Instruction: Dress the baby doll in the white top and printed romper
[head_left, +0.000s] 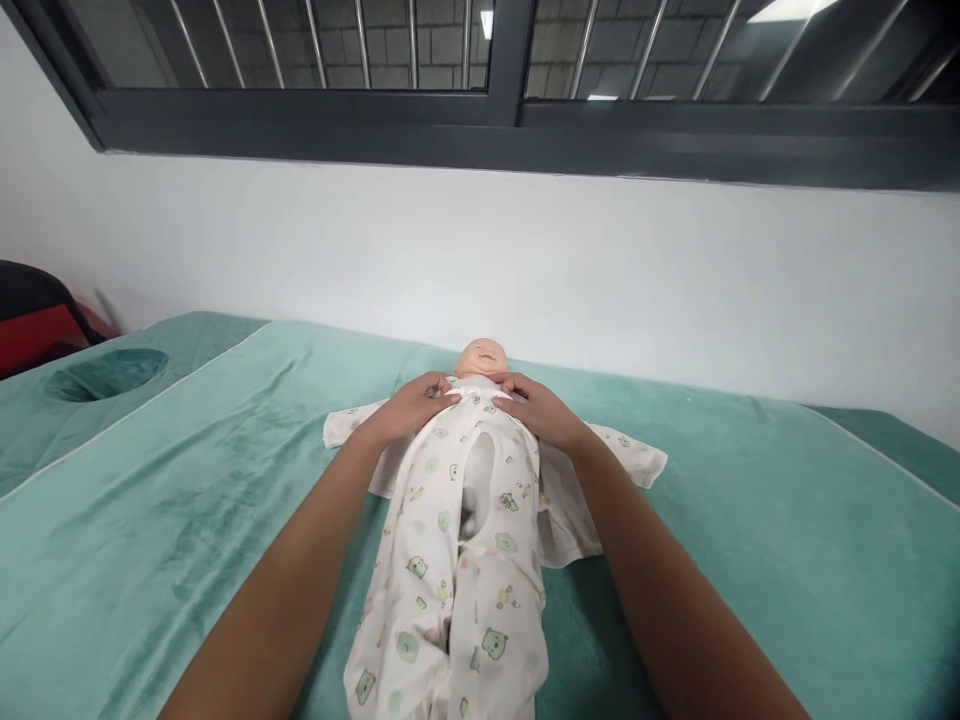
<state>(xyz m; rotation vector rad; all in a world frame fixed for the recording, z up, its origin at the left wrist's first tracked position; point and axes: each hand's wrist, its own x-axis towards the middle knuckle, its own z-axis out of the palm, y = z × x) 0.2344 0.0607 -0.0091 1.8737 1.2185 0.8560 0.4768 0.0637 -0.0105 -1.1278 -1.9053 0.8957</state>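
Note:
A baby doll [481, 354] lies on its back, its head toward the wall. White open-crotch baby pants [431, 520] with green bear prints are spread over the doll's body, the waistband up near its chest. My left hand [420, 405] grips the waistband at its left side, thumb on top. On the other side my right hand [544, 410] grips the waistband the same way. A white printed baby shirt [630, 455] lies beneath, its sleeves stretched out to both sides. Through the crotch opening some grey-white material shows. Most of the doll's body is hidden under the clothes.
The doll lies on a bed with a green velvet cover [750, 520], which has a round hole [109, 375] at far left. Behind it stands a white wall [375, 240] below a dark-framed window [510, 140]. A red and black object [37, 325] is at the left edge.

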